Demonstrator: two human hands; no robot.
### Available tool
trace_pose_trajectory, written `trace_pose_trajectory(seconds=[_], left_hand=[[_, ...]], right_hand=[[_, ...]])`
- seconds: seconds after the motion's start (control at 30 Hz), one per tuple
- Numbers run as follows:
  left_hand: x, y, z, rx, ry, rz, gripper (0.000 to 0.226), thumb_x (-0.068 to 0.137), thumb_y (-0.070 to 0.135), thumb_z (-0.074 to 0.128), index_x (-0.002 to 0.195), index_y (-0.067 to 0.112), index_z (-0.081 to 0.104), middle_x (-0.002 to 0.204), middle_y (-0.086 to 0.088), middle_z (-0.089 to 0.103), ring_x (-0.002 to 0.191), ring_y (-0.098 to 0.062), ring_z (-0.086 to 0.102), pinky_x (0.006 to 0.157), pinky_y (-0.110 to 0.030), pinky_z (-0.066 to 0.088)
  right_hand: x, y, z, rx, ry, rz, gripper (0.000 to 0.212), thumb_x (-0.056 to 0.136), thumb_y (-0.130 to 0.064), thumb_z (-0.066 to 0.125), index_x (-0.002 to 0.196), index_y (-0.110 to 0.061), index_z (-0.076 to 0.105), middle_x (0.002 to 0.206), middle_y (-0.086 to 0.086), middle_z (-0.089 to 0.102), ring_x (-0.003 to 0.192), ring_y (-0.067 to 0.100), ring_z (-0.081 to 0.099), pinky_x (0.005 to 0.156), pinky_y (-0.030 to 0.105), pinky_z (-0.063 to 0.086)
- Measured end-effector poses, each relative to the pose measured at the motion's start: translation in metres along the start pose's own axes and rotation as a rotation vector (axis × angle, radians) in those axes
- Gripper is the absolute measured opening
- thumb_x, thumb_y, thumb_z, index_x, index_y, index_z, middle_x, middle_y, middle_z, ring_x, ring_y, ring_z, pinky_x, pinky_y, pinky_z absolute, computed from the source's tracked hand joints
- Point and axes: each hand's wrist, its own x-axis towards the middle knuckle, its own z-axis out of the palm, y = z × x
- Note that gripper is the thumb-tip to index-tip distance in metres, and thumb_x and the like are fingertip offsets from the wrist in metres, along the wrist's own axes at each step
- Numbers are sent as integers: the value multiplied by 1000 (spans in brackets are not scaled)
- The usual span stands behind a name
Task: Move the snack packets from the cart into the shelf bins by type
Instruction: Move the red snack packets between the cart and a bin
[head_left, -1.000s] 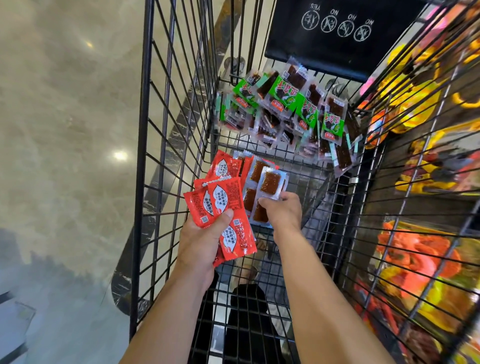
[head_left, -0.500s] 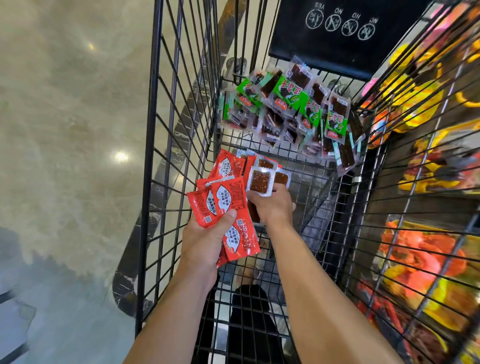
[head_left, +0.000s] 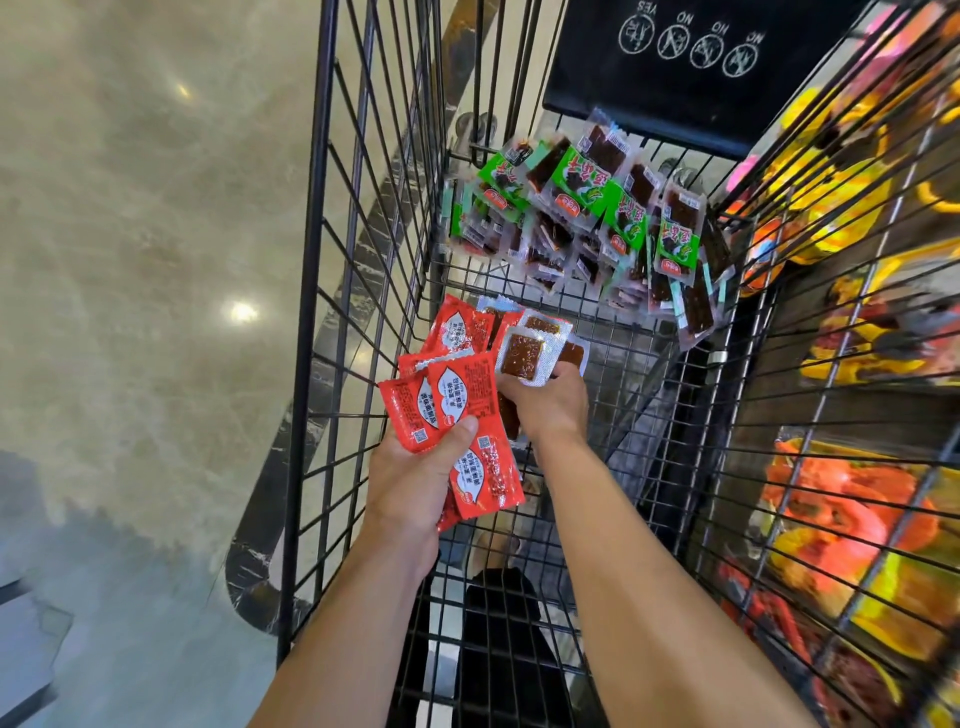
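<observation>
The cart (head_left: 306, 312) held green packets (head_left: 582, 208) heaped at its far edge; the left hand (head_left: 415, 483) gripped a fan of red packets (head_left: 457, 395); the right hand (head_left: 545, 405) pinched clear packets (head_left: 522, 356); the overfull fan could slide apart and scatter.

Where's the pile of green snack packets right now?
Head view, upper centre-right: the green packets lie heaped at the cart's far end, below the black flap.

Fingers of the right hand (head_left: 545, 410) are mostly hidden under the clear packets (head_left: 521, 357), and the shelf goods (head_left: 857, 514) at right are blurred.
</observation>
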Motion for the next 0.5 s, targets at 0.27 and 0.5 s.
trace_pose_trajectory(seconds=[0.27,0.5], left_hand=[[-3,1,2,8,1,-14,22,87,25,86,105,36,77,106,5,82,92,-17,81,62,-33,64],[-11,3,8,52,-18,24,29,87,26,85,112,35,73,107,6,82,91,-15,80,62,-32,64]], right_hand=[[-5,17,-20,42,102,-78,19,88,-24,82,96,-18,67,95,-2,72,86,18,69,60,23,42],[-7,36,-42,149,79,-48,14,91,-24,79,100,-18,71,103,1,74,94,22,71,84,39,59]])
